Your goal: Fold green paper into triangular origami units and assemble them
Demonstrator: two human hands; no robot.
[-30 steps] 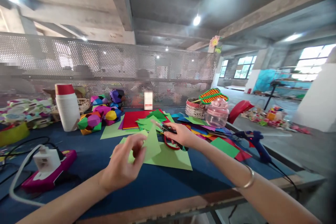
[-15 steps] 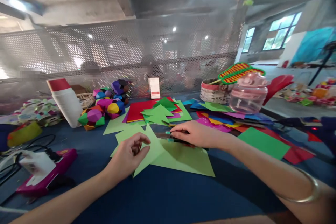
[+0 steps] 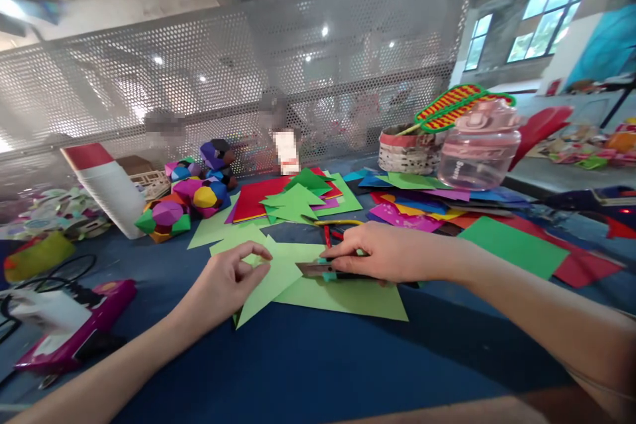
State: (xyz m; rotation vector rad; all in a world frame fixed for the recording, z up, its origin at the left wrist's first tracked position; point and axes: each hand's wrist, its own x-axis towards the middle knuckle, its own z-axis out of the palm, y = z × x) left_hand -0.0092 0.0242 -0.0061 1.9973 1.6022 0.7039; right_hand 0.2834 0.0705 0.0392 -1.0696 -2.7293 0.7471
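My right hand [image 3: 375, 252] is closed round a utility knife [image 3: 342, 273], whose metal blade points left over the light green paper. Teal parts show beside the fingertips, and the palm hides most of the handle. Left of the blade, my left hand [image 3: 238, 278] has its fingers curled at the edge of a pointed light green paper piece [image 3: 278, 271]. Its thumb lies over that piece; the other fingertips are partly hidden. A larger light green sheet [image 3: 348, 298] lies flat beneath. Just behind my right hand are scissors with yellow handles [image 3: 342, 222] and a red-handled tool [image 3: 328, 235].
Green tree-shaped cutouts [image 3: 293, 200] and coloured sheets [image 3: 514, 246] cover the table's back and right. A clear bottle [image 3: 479, 152] and woven basket [image 3: 407, 151] stand behind. Stacked paper cups [image 3: 106, 189], folded paper balls [image 3: 166, 215] and a purple power strip [image 3: 79, 334] are left.
My right hand has drawn the utility knife up from among the tools, and its blade now shows clearly over the paper. The view has shifted; my left hand stays at the paper piece.
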